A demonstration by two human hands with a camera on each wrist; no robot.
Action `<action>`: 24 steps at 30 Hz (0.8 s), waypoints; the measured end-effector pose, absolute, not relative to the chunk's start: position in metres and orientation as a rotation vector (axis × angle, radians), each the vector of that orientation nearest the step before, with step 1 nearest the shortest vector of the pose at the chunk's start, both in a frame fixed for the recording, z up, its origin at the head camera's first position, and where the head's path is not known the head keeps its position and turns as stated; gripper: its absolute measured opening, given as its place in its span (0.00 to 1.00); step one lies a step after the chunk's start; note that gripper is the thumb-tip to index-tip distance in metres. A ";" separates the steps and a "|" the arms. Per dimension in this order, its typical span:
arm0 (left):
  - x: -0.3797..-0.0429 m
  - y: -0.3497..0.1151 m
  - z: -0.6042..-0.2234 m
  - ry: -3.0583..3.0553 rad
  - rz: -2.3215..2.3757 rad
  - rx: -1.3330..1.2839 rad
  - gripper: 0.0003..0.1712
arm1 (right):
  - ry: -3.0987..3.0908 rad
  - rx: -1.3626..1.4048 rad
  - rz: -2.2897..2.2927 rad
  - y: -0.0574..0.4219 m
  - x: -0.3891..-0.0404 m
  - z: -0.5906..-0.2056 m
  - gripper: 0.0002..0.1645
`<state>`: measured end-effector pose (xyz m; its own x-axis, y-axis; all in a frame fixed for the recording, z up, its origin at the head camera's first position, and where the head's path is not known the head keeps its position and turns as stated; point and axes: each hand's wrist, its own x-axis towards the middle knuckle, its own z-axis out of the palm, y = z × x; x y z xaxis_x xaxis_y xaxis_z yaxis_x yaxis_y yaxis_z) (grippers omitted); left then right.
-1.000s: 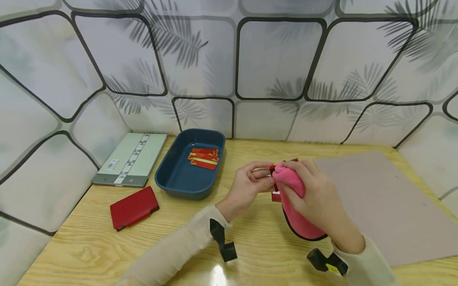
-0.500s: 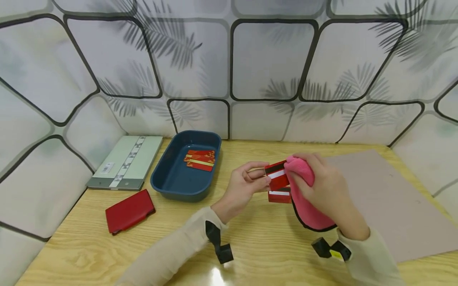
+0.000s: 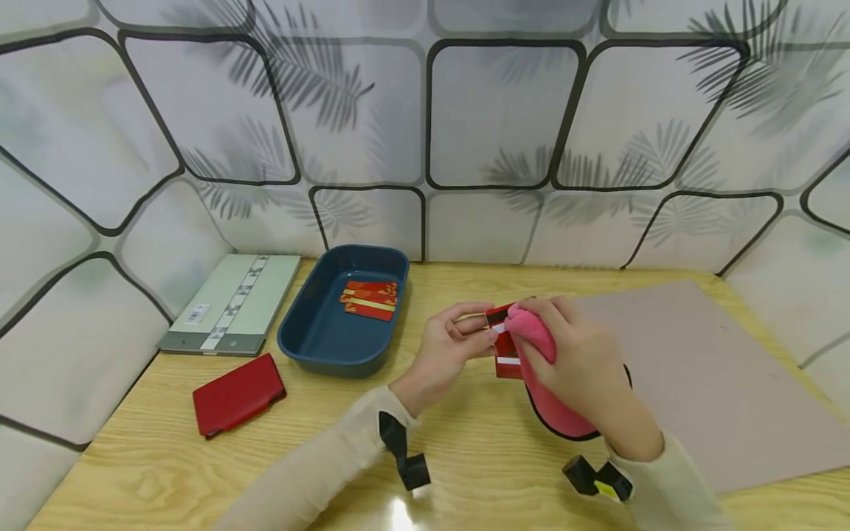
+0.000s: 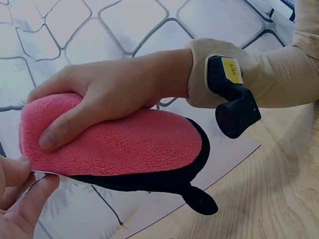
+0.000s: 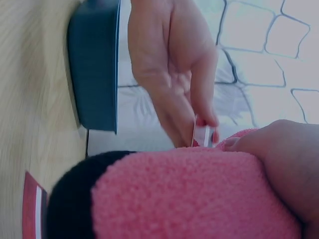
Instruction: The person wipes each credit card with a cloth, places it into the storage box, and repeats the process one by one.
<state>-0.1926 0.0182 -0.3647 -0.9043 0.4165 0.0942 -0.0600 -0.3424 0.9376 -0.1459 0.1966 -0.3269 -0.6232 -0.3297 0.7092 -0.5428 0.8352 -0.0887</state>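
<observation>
My left hand (image 3: 438, 354) pinches a red card (image 3: 495, 317) by its left end, thumb against fingers. A dark stripe and a white strip cross the card's face. My right hand (image 3: 584, 361) grips a folded pink plush cloth (image 3: 561, 413) with black edging, its front end pressed over the card. Most of the card is hidden behind this cloth. The left wrist view shows the right thumb lying along the cloth (image 4: 139, 144) and a black loop hanging from its edge. Beneath the hands, another red card (image 3: 508, 371) lies on the table, partly covered from view.
A blue tray (image 3: 325, 360) left of the hands holds several red-and-gold cards (image 3: 372, 301). In front of it lies a red wallet-like case (image 3: 239, 396). A pale green folder-like item (image 3: 229, 310) sits at the back left. A flat greyish board (image 3: 724, 398) covers the table's right side.
The cloth in my right hand slid right along the card, baring its striped face, then came back left over it. My left hand keeps its pinch on the card; the head view shifted slightly.
</observation>
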 end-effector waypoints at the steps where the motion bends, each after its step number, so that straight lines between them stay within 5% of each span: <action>1: -0.193 0.018 -0.365 1.597 2.310 0.462 0.25 | -2.288 0.641 0.399 0.194 -0.145 -0.327 0.24; 24: -0.192 0.017 -0.363 1.584 2.336 0.449 0.23 | -2.280 0.648 0.556 0.198 -0.149 -0.329 0.26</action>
